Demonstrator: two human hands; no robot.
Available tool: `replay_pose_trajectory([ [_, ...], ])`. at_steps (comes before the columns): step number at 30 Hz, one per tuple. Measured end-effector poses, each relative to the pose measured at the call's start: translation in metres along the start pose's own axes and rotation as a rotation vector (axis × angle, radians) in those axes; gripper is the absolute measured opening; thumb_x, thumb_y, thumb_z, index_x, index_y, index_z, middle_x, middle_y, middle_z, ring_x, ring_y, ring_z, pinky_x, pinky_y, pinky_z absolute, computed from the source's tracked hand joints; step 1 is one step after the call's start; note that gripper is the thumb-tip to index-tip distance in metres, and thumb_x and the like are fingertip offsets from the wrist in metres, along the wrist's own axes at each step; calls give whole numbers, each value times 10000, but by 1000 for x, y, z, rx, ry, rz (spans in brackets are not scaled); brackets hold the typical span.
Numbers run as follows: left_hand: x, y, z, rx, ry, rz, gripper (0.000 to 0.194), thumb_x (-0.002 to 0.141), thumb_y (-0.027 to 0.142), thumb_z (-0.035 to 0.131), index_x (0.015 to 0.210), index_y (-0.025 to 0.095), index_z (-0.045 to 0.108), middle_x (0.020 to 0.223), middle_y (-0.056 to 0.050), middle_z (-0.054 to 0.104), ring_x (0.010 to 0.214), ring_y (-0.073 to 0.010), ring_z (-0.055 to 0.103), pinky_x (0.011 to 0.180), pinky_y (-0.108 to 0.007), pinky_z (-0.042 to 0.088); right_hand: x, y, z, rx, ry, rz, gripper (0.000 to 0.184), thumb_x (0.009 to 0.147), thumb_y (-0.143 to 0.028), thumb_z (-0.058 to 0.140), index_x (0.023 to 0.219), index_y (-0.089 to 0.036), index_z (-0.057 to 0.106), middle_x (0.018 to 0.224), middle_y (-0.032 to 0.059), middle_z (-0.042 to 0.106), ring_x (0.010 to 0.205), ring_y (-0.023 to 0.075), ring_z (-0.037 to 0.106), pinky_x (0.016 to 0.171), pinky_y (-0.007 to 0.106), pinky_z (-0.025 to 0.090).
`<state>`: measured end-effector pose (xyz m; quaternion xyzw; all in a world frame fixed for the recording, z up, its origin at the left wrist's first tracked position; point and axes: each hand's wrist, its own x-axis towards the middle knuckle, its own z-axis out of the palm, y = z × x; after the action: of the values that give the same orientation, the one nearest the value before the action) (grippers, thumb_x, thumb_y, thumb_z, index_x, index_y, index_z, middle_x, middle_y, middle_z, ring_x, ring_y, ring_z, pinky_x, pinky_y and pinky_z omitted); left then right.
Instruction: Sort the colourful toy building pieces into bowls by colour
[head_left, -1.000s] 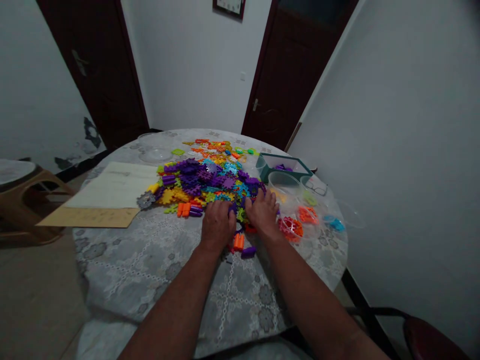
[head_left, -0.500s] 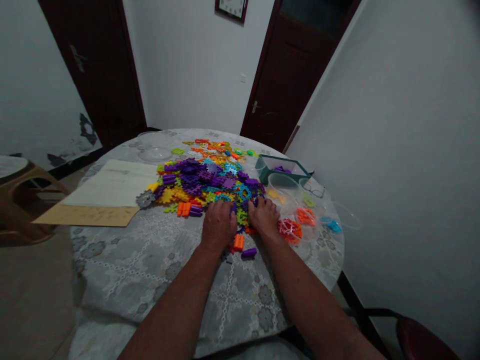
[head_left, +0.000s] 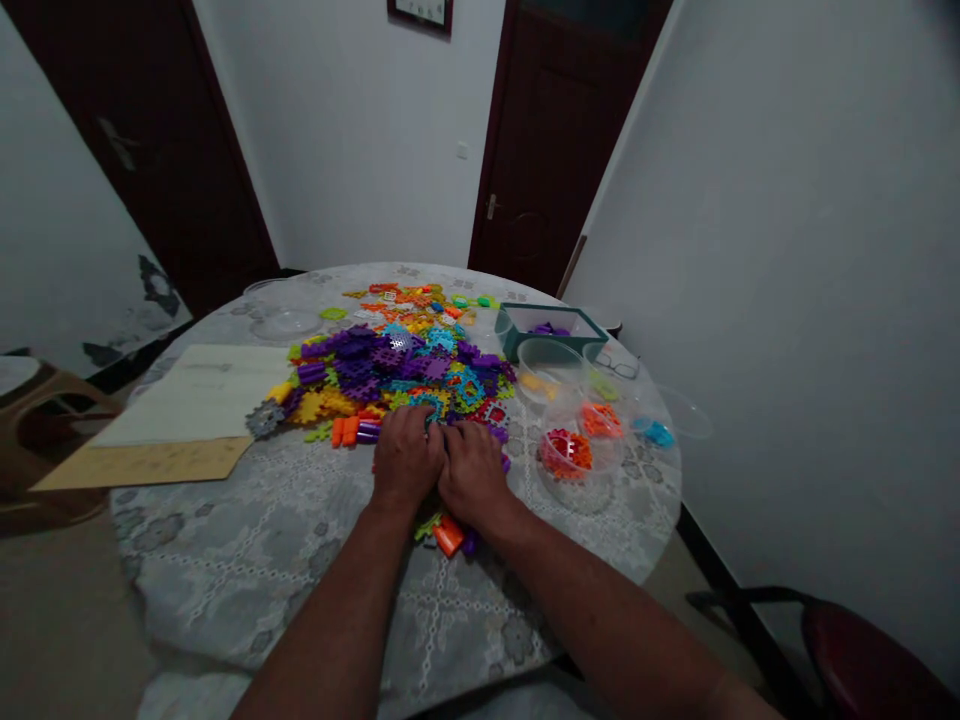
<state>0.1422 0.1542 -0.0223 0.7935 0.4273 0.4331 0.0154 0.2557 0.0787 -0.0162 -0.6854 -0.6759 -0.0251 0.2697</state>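
Note:
My left hand (head_left: 407, 458) and my right hand (head_left: 472, 475) rest side by side, knuckles touching, at the near edge of a large heap of colourful plastic interlocking gear-shaped toy pieces (head_left: 397, 365). Their fingers curl down over the pieces, which hides whatever lies beneath them. Just below my wrists lie an orange tube piece (head_left: 450, 536) and a purple piece (head_left: 470, 545). Left of my left hand sit orange and purple tube pieces (head_left: 349, 431). A grey gear (head_left: 265, 418) lies at the heap's left edge.
The round table has a patterned cloth (head_left: 247, 570). On the right stand a teal box (head_left: 550, 330), clear bowls of sorted pieces (head_left: 577, 465), and eyeglasses (head_left: 619, 365). A paper sheet (head_left: 195, 393) lies on cardboard (head_left: 142, 464) at left. A chair (head_left: 870, 650) stands at lower right.
My right hand has moved left, up against my left hand. The purple piece below my hands now lies closer to the orange tube. The whole view has shifted as my head turned.

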Motion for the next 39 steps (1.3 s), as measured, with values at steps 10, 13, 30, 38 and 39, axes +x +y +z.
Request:
replay_pose_trajectory([
  [10, 7, 6, -16, -64, 48, -32, 222, 1039, 261, 467, 1058, 194, 678, 1018, -126, 704, 1029, -308, 634, 987, -472, 506, -1, 18, -43, 313, 154, -230, 340, 1001, -95, 498, 1249, -154, 723, 1327, 171, 695, 1301, 271, 604, 1157, 488, 494],
  [13, 10, 11, -20, -83, 38, -57, 228, 1044, 271, 463, 1066, 195, 676, 1037, -127, 708, 1044, -305, 640, 993, -476, 514, -30, 21, -76, 328, 179, -269, 344, 986, -90, 523, 1240, -210, 721, 1340, 147, 693, 1308, 281, 615, 1140, 522, 515],
  [30, -99, 42, -68, 149, -424, -17, 1142, 650, 628, 911, 1611, 334, 368, 1723, -187, 340, 1558, -489, 363, 1195, -689, 392, -88, 140, -99, -164, 233, -90, 272, 1001, -152, 526, 1185, -247, 702, 1131, 85, 764, 1109, 281, 665, 1260, 632, 213],
  [38, -107, 52, -51, 227, -388, -46, 1141, 669, 601, 905, 1629, 322, 355, 1738, -200, 295, 1589, -514, 270, 1221, -724, 306, -65, 149, -91, -224, 235, -80, 257, 1011, -153, 521, 1178, -231, 699, 1171, 97, 748, 1168, 297, 629, 1236, 643, 255],
  [39, -105, 50, -50, 233, -373, -54, 1104, 699, 598, 889, 1624, 301, 364, 1728, -209, 309, 1584, -512, 282, 1224, -713, 311, -65, 149, -90, -232, 252, -74, 267, 1009, -148, 524, 1196, -226, 698, 1196, 104, 744, 1200, 303, 623, 1239, 652, 255],
])
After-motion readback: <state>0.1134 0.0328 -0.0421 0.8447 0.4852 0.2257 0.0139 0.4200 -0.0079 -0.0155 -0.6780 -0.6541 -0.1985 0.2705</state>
